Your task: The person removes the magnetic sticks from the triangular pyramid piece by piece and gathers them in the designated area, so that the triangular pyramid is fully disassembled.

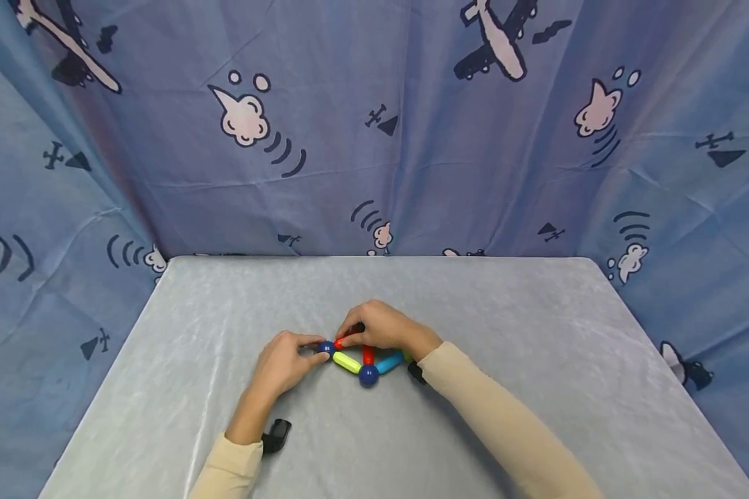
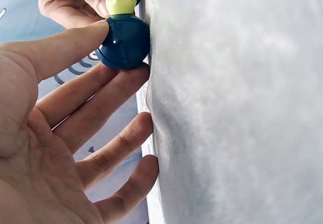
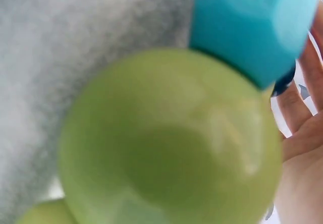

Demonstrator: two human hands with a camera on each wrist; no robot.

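My left hand (image 1: 282,364) pinches a dark blue ball (image 2: 123,45) between thumb and fingers, with the other fingertips against the grey surface. From that ball a yellow-green rod (image 1: 347,362) runs to a second dark blue ball (image 1: 368,375). A red rod (image 1: 339,343) is pinched in my right hand (image 1: 377,326), its tip right at the left ball; the rest is hidden by the fingers. Another red rod (image 1: 367,355) and a light blue rod (image 1: 390,362) spread from the second ball. Large in the right wrist view, a green ball (image 3: 169,138) joins the light blue rod.
A pale grey cloth-covered table (image 1: 505,298) lies under the pieces. Blue curtains (image 1: 337,125) printed with airplanes stand behind it and at both sides. Dark wrist cameras sit by both cuffs, the left camera (image 1: 277,436) close over the table.
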